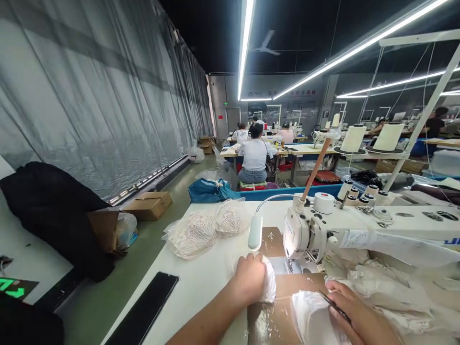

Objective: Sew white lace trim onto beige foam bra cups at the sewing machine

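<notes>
My left hand [250, 278] is closed on a white lace-edged bra cup [269, 280], just left of the sewing machine's needle area. Its fingers curl over the cup and hide part of it. My right hand [350, 306] is closed around a thin dark metal tool [335, 306], perhaps tweezers or snips; its exact kind is unclear. Under and beside that hand lies a second white bra cup [309, 311]. In front of both hands stands the white sewing machine [302, 235], with a small lamp [255, 232] on a bent neck.
Lace cups [196, 235] are piled on the table's far left, and a black phone-like slab [143, 306] lies near its edge. Loose pale fabric [391, 287] spreads at right. Thread cones [354, 139] stand behind the machine. A co-worker [254, 153] sits ahead.
</notes>
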A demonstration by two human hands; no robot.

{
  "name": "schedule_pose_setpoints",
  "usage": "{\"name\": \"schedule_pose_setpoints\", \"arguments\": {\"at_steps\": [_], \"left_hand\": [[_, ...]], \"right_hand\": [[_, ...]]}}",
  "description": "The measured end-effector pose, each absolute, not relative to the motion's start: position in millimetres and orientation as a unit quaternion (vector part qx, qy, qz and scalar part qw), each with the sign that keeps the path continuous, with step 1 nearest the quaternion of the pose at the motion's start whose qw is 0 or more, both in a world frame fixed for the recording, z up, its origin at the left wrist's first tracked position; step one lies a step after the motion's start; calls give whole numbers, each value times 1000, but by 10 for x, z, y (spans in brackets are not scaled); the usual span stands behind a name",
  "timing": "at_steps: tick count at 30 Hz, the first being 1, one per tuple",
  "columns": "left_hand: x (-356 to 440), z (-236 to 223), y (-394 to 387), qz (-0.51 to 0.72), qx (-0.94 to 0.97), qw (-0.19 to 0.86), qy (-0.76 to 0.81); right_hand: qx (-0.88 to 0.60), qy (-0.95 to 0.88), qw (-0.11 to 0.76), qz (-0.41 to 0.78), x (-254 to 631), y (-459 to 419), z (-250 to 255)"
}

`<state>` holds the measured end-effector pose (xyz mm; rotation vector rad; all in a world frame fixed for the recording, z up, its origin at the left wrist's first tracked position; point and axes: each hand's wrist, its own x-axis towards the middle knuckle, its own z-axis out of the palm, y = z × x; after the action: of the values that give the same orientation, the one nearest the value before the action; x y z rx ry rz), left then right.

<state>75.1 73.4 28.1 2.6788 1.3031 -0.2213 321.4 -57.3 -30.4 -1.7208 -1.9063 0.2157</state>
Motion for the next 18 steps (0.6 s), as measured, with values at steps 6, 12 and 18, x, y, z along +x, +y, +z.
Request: {"name": "schedule_pose_setpoints", "arguments": {"at_steps": [6,12,18], "left_hand": [[88,283,702,-71,854,114,502],[-539,719,786,16,803,13,595],[-756,1065,1367,169,761,-147,608]], "right_hand": [[-533,-674,313,404,2603,-350,33],[-472,-728,413,276,1822,415,158],[-439,-742,484,150,1422,1474,79]]}}
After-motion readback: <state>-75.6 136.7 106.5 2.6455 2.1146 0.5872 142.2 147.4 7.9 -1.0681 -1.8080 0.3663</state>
